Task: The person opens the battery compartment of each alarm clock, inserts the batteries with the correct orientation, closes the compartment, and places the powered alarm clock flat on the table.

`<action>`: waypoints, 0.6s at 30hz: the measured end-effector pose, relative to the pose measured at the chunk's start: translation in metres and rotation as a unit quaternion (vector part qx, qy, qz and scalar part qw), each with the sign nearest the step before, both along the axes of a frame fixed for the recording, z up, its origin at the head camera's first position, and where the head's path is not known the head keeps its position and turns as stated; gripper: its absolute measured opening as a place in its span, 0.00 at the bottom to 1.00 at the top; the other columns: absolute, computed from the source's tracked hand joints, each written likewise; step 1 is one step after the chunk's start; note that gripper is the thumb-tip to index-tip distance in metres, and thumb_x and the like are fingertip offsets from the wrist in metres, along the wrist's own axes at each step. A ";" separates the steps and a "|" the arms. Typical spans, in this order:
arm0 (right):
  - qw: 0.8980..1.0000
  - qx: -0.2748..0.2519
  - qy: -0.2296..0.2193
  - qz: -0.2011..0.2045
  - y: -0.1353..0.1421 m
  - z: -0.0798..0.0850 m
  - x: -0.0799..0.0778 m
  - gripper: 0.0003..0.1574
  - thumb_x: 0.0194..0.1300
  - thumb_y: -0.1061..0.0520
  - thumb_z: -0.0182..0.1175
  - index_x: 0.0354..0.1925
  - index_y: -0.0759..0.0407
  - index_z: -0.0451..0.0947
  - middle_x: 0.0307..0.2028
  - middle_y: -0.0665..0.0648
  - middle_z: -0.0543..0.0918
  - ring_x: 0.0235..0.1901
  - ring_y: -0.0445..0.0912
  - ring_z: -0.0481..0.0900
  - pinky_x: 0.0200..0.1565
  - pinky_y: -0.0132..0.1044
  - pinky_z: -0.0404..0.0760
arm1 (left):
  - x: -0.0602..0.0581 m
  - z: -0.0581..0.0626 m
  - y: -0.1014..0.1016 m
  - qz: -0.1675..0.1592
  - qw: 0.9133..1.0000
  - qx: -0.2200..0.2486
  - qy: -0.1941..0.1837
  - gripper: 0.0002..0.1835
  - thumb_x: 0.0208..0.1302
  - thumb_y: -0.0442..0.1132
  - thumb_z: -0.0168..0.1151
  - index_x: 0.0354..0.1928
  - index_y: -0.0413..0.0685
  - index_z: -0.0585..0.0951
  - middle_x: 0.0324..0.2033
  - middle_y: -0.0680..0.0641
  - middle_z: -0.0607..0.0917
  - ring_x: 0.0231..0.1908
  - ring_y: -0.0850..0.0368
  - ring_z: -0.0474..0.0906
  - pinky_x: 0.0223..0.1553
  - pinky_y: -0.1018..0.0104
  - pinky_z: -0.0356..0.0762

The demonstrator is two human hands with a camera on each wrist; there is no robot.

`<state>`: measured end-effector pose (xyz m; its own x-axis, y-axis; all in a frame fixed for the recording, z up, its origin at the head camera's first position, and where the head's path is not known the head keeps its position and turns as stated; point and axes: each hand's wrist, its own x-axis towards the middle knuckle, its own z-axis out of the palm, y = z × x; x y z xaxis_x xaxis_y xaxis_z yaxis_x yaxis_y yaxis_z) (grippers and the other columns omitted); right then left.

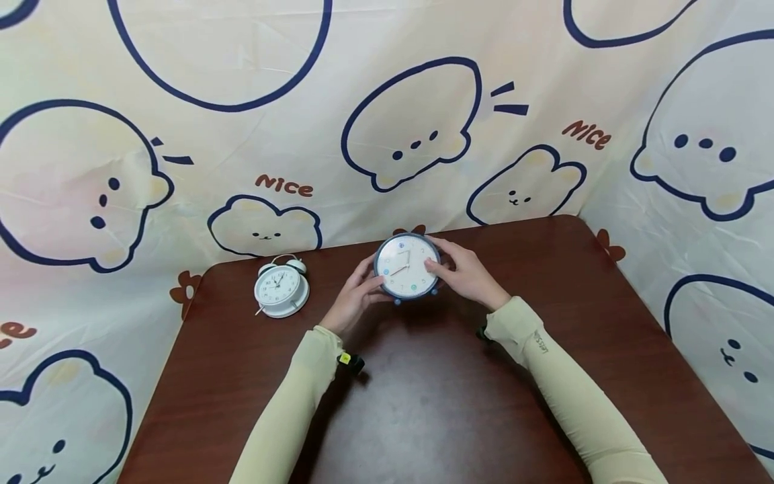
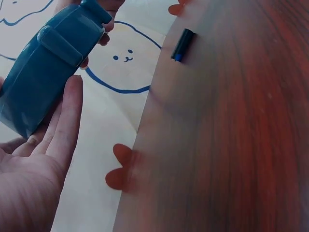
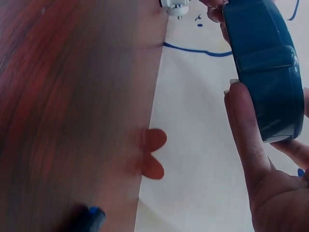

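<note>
A round blue clock (image 1: 408,265) with a white face is held up by both hands over the back of the table, its face toward the head camera. My left hand (image 1: 358,296) grips its left rim, thumb on the front. On the right rim my right hand (image 1: 468,272) grips likewise, thumb over the face. Both wrist views show the clock's smooth blue side, in the left wrist view (image 2: 53,63) and the right wrist view (image 3: 265,67), with fingers behind and below. Small blue feet stick out underneath.
A white twin-bell alarm clock (image 1: 281,289) stands at the table's back left. A small black cylinder with a blue end (image 2: 182,46) lies near the back edge. Beyond the brown table (image 1: 411,403) hangs a cartoon-printed cloth (image 1: 387,33).
</note>
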<state>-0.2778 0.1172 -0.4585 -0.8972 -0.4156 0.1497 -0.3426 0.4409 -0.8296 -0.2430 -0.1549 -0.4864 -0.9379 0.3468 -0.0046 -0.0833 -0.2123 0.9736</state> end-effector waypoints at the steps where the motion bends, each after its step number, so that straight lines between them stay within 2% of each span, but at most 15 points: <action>1: 1.000 -0.001 0.000 0.004 -0.003 0.000 0.000 0.39 0.76 0.44 0.61 0.78 0.51 0.63 0.67 0.60 0.76 0.47 0.52 0.79 0.45 0.39 0.83 | 0.002 0.000 -0.003 0.002 1.000 0.000 0.000 0.32 0.80 0.37 0.51 0.81 0.52 0.57 0.72 0.38 0.66 0.48 0.56 0.83 0.51 0.60 0.85; 4: 1.000 -0.005 0.000 0.017 -0.010 -0.002 0.001 0.39 0.76 0.45 0.61 0.78 0.51 0.63 0.68 0.60 0.75 0.47 0.51 0.80 0.45 0.39 0.84 | 0.005 -0.001 -0.011 0.009 1.000 0.000 -0.003 0.32 0.80 0.36 0.50 0.82 0.51 0.55 0.74 0.37 0.64 0.48 0.56 0.83 0.49 0.61 0.85; 10: 0.998 -0.034 -0.044 0.040 -0.018 -0.009 0.004 0.38 0.75 0.47 0.63 0.77 0.48 0.64 0.64 0.58 0.77 0.46 0.52 0.83 0.44 0.48 0.89 | 0.009 -0.005 -0.022 0.012 1.000 -0.008 -0.002 0.32 0.80 0.36 0.50 0.81 0.48 0.56 0.71 0.35 0.65 0.48 0.57 0.83 0.48 0.62 0.86; 16: 0.998 -0.026 -0.048 0.036 -0.020 -0.014 0.006 0.37 0.75 0.47 0.63 0.77 0.46 0.65 0.63 0.56 0.78 0.49 0.51 0.84 0.43 0.42 0.89 | 0.009 -0.009 -0.026 0.008 1.000 -0.017 -0.002 0.33 0.79 0.38 0.52 0.81 0.50 0.57 0.64 0.39 0.71 0.47 0.57 0.84 0.49 0.62 0.85; 18: 0.998 -0.029 -0.049 0.037 -0.020 -0.014 0.006 0.37 0.75 0.47 0.63 0.77 0.46 0.65 0.63 0.57 0.78 0.48 0.52 0.84 0.43 0.44 0.89 | 0.009 -0.009 -0.027 0.006 1.000 -0.018 -0.002 0.33 0.80 0.38 0.52 0.81 0.50 0.57 0.64 0.39 0.71 0.47 0.57 0.84 0.49 0.61 0.85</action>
<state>-0.2714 0.0969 -0.4727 -0.8762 -0.4739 0.0880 -0.2874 0.3672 -0.8846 -0.2337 -0.1817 -0.4958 -0.9420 0.3350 -0.0203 -0.0842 -0.1774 0.9805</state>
